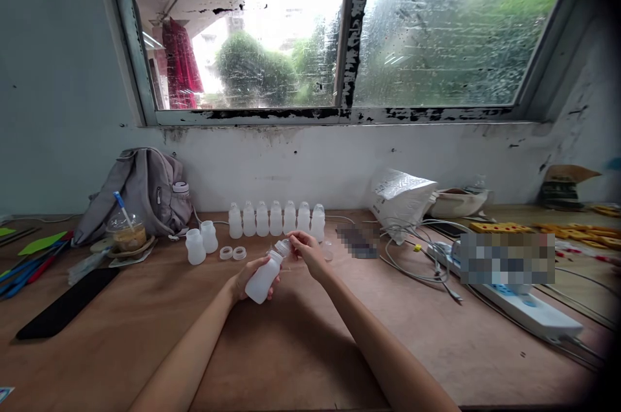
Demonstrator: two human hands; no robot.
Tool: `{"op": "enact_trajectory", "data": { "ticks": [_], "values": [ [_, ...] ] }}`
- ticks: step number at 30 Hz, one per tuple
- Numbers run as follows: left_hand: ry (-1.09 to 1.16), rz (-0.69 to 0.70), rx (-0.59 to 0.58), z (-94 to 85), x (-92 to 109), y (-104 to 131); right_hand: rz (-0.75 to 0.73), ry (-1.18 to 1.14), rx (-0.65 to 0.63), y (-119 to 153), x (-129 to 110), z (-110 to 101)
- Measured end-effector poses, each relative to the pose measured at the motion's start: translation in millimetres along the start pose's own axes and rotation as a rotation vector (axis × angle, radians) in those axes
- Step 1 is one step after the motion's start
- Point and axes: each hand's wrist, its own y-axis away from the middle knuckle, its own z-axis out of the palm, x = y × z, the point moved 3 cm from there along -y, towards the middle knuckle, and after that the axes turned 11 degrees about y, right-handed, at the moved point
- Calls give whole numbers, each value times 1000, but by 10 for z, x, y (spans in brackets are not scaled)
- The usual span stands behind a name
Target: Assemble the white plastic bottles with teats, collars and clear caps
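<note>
My left hand (244,279) is wrapped round a frosted white bottle (262,281), which tilts up to the right. At its mouth, my right hand (303,250) pinches a clear ring-shaped top (283,247). Behind my hands stands a row of several capped bottles (262,218) along the wall. Two bottles without tops, one of them in front (196,248), stand to the left. Two loose rings (233,253) lie beside them. A small clear piece (328,250) lies just right of my right hand.
A grey backpack (150,195) and a cup with a straw (129,234) are at the left, near a black flat object (68,305). On the right are a silver bag (400,198), tangled cables, a white power strip (533,315) and yellow items (572,237).
</note>
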Motion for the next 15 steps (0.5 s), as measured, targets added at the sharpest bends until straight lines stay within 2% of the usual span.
{"op": "enact_trajectory", "data": {
  "ticks": [2,4,6,8,15],
  "values": [
    [-21,60,28,9,19,-8,-94,155,130,2,-28,-63],
    [-95,249,130,-2,83,-20,-191,328,222,15,-54,-95],
    [-193,475,270,-34,169,-17,-237,451,251,25,-53,-90],
    [-266,630,384,-83,247,0,-244,528,249,28,-24,-65],
    [-478,761,582,-231,391,98,-255,705,213,47,102,30]
  ]
}}
